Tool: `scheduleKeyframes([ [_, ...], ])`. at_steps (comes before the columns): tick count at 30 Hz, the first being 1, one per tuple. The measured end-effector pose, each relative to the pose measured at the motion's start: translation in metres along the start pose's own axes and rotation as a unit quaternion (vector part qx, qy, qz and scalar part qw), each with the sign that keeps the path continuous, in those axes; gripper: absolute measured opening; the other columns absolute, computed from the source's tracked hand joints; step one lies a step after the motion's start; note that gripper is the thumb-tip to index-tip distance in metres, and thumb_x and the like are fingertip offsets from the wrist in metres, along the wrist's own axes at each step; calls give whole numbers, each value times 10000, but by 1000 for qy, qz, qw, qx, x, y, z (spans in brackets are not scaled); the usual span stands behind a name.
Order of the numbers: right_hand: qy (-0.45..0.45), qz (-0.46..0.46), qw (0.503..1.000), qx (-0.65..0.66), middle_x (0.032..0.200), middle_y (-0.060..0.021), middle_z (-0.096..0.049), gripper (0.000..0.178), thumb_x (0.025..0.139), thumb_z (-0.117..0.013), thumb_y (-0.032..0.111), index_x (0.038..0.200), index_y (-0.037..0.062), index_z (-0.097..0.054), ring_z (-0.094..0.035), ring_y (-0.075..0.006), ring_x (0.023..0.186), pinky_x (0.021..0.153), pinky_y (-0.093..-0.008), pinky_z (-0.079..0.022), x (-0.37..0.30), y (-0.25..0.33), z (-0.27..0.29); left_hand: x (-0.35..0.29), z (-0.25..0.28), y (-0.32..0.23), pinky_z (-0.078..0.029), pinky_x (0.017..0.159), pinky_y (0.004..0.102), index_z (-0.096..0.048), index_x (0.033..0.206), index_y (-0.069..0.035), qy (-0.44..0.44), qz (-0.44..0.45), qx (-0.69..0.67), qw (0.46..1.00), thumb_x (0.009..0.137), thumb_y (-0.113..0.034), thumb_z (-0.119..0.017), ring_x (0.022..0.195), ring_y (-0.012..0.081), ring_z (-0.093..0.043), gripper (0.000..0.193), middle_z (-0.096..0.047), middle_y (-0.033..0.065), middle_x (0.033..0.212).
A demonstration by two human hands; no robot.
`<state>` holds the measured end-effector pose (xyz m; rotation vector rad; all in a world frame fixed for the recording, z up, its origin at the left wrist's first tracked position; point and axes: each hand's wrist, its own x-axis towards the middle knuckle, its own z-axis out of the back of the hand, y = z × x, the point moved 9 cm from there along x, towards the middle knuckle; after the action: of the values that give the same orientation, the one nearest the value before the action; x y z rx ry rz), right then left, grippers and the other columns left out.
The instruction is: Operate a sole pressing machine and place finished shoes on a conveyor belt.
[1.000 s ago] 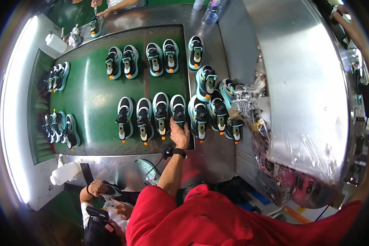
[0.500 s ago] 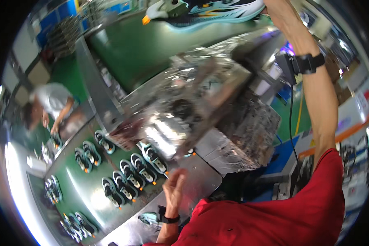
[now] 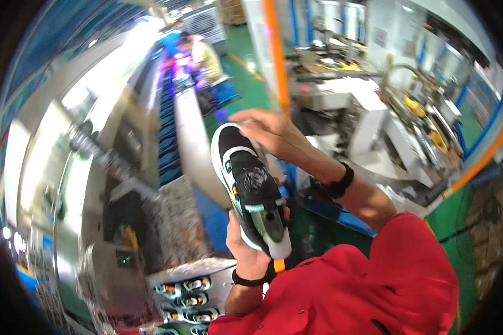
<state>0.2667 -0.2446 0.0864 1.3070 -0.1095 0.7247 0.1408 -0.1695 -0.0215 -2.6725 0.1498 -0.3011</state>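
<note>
A black sneaker with a white sole, pale blue trim and an orange tab at its heel is held up before me, toe pointing away. My left hand is wrapped round its heel half from below. At the toe end, my right hand has its fingers bent and drawn together against the shoe's edge. Whether anything small is between those fingers cannot be made out.
Several similar sneakers lie on a surface at the lower left. A metal machine stands left of them. Further off, a person sits beside a long conveyor. Cluttered white equipment is at the right.
My view has swung round, away from the green conveyor with rows of shoes. My right hand was raised holding a shoe; my left, empty before, now grips the sneaker.
</note>
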Motion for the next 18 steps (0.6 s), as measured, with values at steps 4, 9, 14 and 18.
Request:
scheduleKeyframes([
  [4, -94, -136, 957, 239, 1202, -114, -607, 653, 875, -629, 338, 1416, 54, -399, -591, -160, 1032, 871, -301, -500, -117, -65, 116, 76, 7, 90, -432, 1011, 440, -433, 1389, -51, -37, 14, 68, 997, 978, -386, -480, 1140, 298, -573, 533, -547, 129, 1323],
  [9, -341, -166, 923, 65, 1108, -72, -632, 709, 685, -801, 253, 1295, 27, -521, -583, -148, 1009, 908, -287, -460, -228, -122, 243, 138, -37, 231, -409, 990, 301, -247, 1480, 46, 65, 25, 398, 915, 951, -161, -564, 1137, 170, -515, 651, -501, 128, 1331],
  [14, -517, -169, 839, -30, 1043, -48, -629, 602, 694, -781, 161, 1244, 35, -571, -571, -137, 968, 880, -285, -461, -362, -131, 398, 196, -76, 412, -362, 1048, 339, -230, 1478, 44, 163, 193, 452, 855, 971, -370, -534, 1294, 272, -445, 721, -439, 222, 1415],
  [18, -620, -223, 749, -70, 1046, -54, -622, 585, 702, -745, 128, 1248, 25, -561, -573, -132, 948, 848, -278, -469, -442, -144, 457, 283, -52, 528, -414, 1020, 389, -248, 1460, 75, 183, 222, 557, 779, 893, -431, -649, 1256, 329, -491, 859, -444, 240, 1413],
])
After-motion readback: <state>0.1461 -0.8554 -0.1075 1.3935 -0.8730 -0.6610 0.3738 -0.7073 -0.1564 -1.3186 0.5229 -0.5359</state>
